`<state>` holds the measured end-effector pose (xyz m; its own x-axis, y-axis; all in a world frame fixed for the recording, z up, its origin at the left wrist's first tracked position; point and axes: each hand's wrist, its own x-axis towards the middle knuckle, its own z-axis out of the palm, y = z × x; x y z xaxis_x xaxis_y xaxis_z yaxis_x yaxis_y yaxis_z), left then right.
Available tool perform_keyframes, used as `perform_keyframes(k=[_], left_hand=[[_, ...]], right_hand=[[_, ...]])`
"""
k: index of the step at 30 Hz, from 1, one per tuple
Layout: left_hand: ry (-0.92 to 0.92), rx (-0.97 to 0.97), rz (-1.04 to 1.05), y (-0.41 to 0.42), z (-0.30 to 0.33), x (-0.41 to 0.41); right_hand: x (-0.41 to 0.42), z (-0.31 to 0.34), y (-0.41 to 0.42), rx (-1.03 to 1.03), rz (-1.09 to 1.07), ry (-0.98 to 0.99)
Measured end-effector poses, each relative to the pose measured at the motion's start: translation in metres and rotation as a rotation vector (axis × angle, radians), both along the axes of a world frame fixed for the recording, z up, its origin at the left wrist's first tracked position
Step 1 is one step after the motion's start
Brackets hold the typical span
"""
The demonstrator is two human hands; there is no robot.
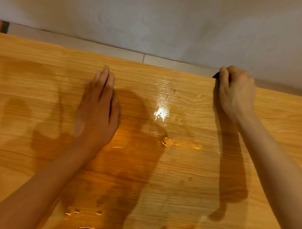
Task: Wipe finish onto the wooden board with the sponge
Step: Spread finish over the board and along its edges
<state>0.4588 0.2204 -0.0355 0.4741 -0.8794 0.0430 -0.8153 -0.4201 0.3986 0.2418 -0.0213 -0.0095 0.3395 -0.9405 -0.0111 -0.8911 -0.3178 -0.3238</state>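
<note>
the left hand [96, 110] lies flat, fingers straight and together, palm down on the wooden board [179, 167]. the right hand [236, 94] is curled tight over a dark sponge [215, 76] (barely visible) at the board's far edge. wet finish [161, 113] glistens between them.

This looks like a plain room at home used for woodwork: a large pale grained wooden board [44, 75] glistening with amber liquid lies by a bare whitish plaster wall [151, 19] and a beige tiled floor strip [115, 52].

Grey wall [168, 20], pale tiled floor [115, 51]
</note>
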Motion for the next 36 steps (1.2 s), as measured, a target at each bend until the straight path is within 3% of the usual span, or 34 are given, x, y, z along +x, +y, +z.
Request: perform_keyframes(k=[6, 11, 16, 19, 23, 25, 31, 36], left_hand=[[-0.007, 0.006, -0.004, 0.001, -0.001, 0.001], [0.032, 0.008, -0.012, 0.002, 0.002, -0.002], [0.044, 0.044, -0.013, 0.001, 0.004, 0.000], [0.040, 0.060, -0.017, 0.001, 0.006, 0.000], [0.039, 0.069, -0.020, 0.001, 0.007, 0.000], [0.036, 0.072, -0.023, 0.001, 0.006, 0.000], [0.030, 0.060, -0.004, -0.001, 0.003, -0.001], [0.023, 0.056, -0.007, -0.001, 0.003, 0.000]], right_hand=[[0.084, -0.019, 0.045, -0.038, 0.215, -0.145], [0.036, -0.011, 0.099, -0.046, 0.206, -0.299], [-0.020, -0.011, 0.176, 0.008, 0.283, -0.240], [-0.013, -0.008, 0.139, 0.026, 0.319, -0.227], [0.028, -0.009, 0.063, 0.026, 0.046, -0.274], [0.032, -0.011, 0.071, 0.014, -0.017, -0.298], [-0.007, -0.005, 0.193, 0.042, 0.167, -0.229], [0.034, -0.006, 0.132, 0.028, 0.206, -0.189]])
